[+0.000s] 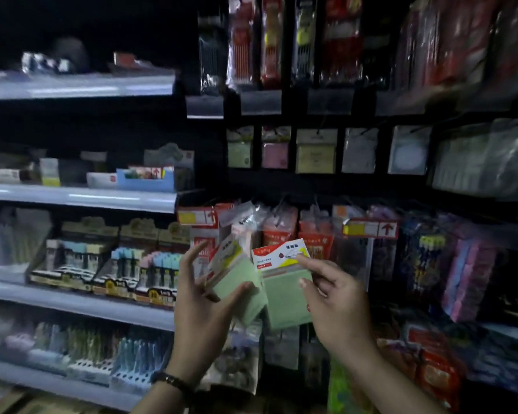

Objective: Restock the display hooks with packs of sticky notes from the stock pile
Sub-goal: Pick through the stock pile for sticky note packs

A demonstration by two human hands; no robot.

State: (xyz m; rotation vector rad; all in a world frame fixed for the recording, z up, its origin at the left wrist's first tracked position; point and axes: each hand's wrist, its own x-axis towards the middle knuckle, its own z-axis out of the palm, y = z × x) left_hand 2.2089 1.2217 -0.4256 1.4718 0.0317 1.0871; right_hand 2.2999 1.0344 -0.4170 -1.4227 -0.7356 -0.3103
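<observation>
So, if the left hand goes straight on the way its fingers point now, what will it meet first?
Probably the red packs hanging just beyond it. The left hand points up and forward at them, though the depth between them is unclear.

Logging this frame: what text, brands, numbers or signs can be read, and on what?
Red up arrow, no words: right price tag.
Red up arrow, no words: left price tag.
Green pack in the right hand: header characters and red logo, too blurred.
Green stack in the left hand: label too blurred.
Shelf goods: nothing legible.
</observation>
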